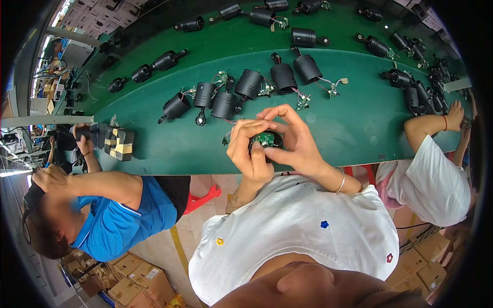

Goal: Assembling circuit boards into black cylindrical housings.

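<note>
At the near edge of the green bench, both my hands close round a black cylindrical housing (278, 139). A small green circuit board (265, 138) sits at its open end, facing me. My left hand (247, 152) wraps its left side, with the thumb against the board. Fingers of my right hand (298, 142) arch over the far side, and its thumb presses near the board's lower edge. Most of the housing is hidden by my fingers. Just beyond lies a row of similar black housings (248, 84), several with wires and small circuit boards (303, 100) hanging out.
A darker green belt (215, 43) carrying more housings runs behind the bench top (169, 136). To the left, a person in blue (123, 215) works beside a black-and-yellow box (119, 142). A person in white (426, 185) reaches toward housings on the right. Cardboard boxes (146, 282) stand on the floor.
</note>
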Tool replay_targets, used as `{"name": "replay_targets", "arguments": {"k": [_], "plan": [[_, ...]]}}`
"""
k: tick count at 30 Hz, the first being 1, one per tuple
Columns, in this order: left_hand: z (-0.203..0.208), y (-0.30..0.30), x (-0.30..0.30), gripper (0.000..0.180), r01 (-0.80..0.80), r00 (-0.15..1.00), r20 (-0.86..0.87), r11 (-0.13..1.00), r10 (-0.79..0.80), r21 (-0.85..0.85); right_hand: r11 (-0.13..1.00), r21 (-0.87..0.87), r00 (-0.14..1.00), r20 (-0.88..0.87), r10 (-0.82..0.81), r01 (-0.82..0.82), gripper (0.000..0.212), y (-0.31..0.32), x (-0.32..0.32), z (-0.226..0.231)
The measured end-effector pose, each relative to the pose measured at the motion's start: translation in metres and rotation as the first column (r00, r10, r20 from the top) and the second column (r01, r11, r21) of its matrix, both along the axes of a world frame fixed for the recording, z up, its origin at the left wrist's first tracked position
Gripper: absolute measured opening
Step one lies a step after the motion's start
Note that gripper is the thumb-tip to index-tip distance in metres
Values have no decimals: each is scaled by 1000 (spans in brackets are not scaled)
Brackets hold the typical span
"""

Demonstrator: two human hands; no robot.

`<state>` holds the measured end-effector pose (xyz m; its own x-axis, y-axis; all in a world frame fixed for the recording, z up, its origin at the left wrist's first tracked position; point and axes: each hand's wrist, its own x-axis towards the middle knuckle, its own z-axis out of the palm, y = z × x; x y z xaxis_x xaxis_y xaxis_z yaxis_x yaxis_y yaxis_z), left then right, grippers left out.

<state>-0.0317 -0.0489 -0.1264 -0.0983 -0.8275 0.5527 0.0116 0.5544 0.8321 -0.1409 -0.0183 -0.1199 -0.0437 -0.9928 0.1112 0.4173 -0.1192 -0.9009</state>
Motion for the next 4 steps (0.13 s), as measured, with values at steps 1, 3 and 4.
{"name": "replay_targets", "arguments": {"k": [1,3,4], "plan": [[1,-1,1,36,23,1000,6,1000,-24,14,999,32,999,44,22,-24,51,0,-2,-1],[2,-3,5,38,70,997,18,997,-71,44,993,94,989,134,62,-75,50,0,-7,-3],[2,-4,5,39,93,995,24,994,-94,59,987,122,981,179,79,-102,50,0,-8,-4]]}}
